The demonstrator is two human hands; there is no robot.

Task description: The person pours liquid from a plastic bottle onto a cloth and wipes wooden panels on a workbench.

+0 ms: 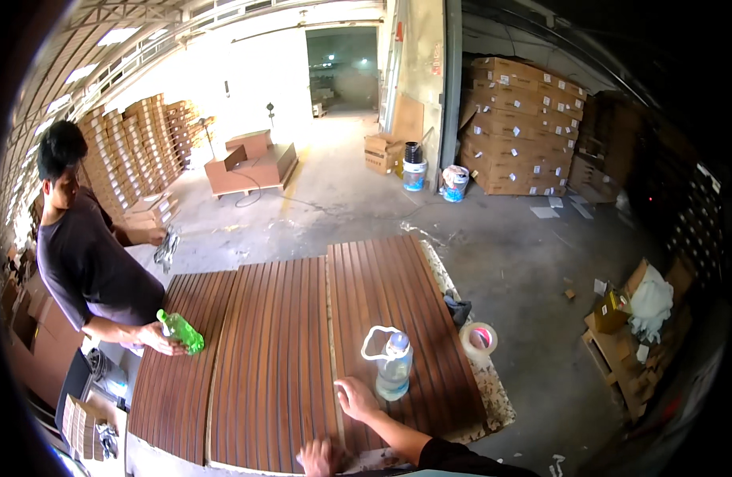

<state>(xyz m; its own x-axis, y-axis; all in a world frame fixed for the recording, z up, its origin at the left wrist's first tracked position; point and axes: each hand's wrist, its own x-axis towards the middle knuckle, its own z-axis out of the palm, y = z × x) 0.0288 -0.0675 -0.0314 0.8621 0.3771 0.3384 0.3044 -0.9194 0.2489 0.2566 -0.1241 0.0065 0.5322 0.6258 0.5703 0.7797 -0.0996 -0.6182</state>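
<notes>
My left hand (319, 458) and right hand (356, 399) are over three wooden panels (272, 342); whether either pinches anything, I cannot tell. One water bottle (394, 375) stands nearby.

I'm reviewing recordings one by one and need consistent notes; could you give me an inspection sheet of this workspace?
Surface: table with a speckled edge showing at right.
Job's things: three grooved brown panels, side by side.
Clutter: clear bottle upright on the right panel; tape roll near the right edge.
Hands: right hand at the seam beside the right panel; left hand at the near edge; grips unclear.
Cables: dark cable on the floor.
Surroundings: co-worker holding a green bottle; stacked cartons behind.
</notes>
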